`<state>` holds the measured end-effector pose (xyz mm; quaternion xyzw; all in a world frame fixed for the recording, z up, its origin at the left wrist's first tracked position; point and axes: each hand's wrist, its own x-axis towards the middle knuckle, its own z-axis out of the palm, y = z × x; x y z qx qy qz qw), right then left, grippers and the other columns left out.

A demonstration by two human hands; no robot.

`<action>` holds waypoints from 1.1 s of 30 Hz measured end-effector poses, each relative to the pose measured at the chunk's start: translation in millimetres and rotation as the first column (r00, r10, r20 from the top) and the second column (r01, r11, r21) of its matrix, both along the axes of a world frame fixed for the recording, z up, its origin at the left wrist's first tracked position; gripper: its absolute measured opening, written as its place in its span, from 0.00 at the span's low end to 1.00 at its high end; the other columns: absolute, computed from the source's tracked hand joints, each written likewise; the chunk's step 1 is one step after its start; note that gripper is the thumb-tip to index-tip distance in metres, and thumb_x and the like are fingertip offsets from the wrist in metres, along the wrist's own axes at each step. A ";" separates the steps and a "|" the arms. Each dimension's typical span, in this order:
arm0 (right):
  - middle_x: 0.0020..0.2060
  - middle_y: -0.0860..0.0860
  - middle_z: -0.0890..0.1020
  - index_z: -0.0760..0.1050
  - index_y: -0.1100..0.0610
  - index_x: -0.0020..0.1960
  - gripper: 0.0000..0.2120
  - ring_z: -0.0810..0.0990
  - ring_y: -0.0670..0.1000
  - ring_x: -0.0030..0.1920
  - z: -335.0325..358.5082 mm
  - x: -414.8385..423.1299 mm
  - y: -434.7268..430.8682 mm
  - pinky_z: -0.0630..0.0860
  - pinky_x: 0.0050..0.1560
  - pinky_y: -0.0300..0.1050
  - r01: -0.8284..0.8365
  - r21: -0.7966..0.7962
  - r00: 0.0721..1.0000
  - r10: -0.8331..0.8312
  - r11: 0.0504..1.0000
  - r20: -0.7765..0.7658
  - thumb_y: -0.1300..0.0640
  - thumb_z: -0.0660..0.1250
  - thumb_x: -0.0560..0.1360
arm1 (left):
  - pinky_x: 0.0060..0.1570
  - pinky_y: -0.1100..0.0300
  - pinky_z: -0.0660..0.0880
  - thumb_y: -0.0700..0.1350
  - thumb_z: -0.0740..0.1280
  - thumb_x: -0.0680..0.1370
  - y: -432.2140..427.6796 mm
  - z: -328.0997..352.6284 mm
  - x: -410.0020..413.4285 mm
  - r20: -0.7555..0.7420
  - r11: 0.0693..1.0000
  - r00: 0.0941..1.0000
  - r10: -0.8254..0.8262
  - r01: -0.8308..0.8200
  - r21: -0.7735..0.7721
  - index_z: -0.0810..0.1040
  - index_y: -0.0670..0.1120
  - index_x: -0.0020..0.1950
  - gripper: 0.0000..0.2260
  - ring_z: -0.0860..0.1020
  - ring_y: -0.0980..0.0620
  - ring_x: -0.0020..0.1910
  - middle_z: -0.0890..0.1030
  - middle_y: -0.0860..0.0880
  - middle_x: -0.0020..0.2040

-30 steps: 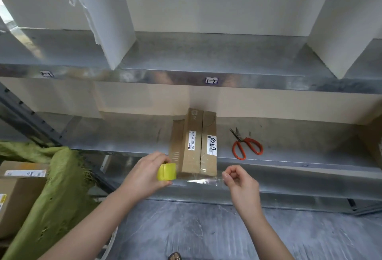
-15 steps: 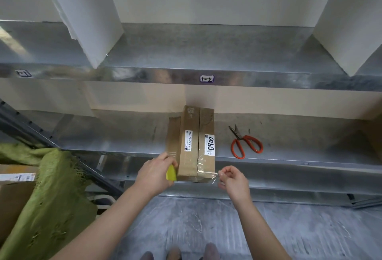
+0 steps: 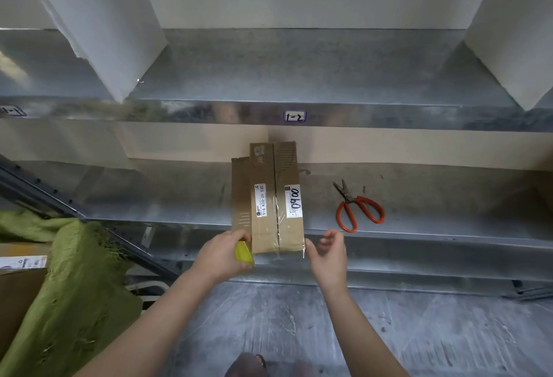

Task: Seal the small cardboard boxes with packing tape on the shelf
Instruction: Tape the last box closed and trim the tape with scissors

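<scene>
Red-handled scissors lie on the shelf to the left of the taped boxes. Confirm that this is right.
Not right. The head view shows the red-handled scissors on the shelf to the right of the taped boxes, not the left, and apart from them.

Boxes point(image 3: 273, 200) on shelf point(image 3: 419, 221) edge; scissors point(image 3: 357, 207) right of them.

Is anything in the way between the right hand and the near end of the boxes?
Nothing visible. The right hand is just beside the near right corner of the boxes. The scissors lie farther right on the shelf, off that path.
</scene>
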<state>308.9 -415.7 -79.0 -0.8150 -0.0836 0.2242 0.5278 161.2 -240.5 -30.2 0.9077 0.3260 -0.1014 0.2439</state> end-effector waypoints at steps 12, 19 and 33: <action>0.76 0.41 0.58 0.62 0.32 0.72 0.29 0.58 0.37 0.72 16.0 14.3 20.1 0.60 0.67 0.36 -0.529 -0.040 0.827 0.525 0.848 0.201 0.48 0.69 0.76 | 0.53 0.59 0.69 0.59 0.77 0.66 19.0 7.6 7.2 0.016 0.994 0.995 -0.101 0.101 -0.030 0.72 0.56 0.59 0.26 0.73 0.54 0.57 0.76 0.57 0.58; 0.76 0.42 0.58 0.65 0.28 0.67 0.30 0.62 0.41 0.73 10.0 14.1 37.1 0.62 0.68 0.36 -0.489 -0.025 0.858 0.486 0.872 0.166 0.51 0.72 0.74 | 0.55 0.71 0.62 0.55 0.74 0.71 38.5 2.4 -11.1 0.087 0.969 0.982 -0.166 0.179 -0.169 0.72 0.53 0.65 0.24 0.71 0.57 0.61 0.74 0.55 0.62; 0.76 0.39 0.58 0.65 0.27 0.66 0.29 0.64 0.21 0.54 10.3 6.7 45.4 0.59 0.55 0.19 -0.468 -0.096 0.870 0.477 0.879 0.124 0.51 0.73 0.74 | 0.54 0.55 0.70 0.56 0.67 0.73 54.4 -18.7 -15.3 -0.171 0.925 0.952 -0.252 0.289 0.246 0.66 0.57 0.66 0.22 0.74 0.50 0.61 0.75 0.55 0.64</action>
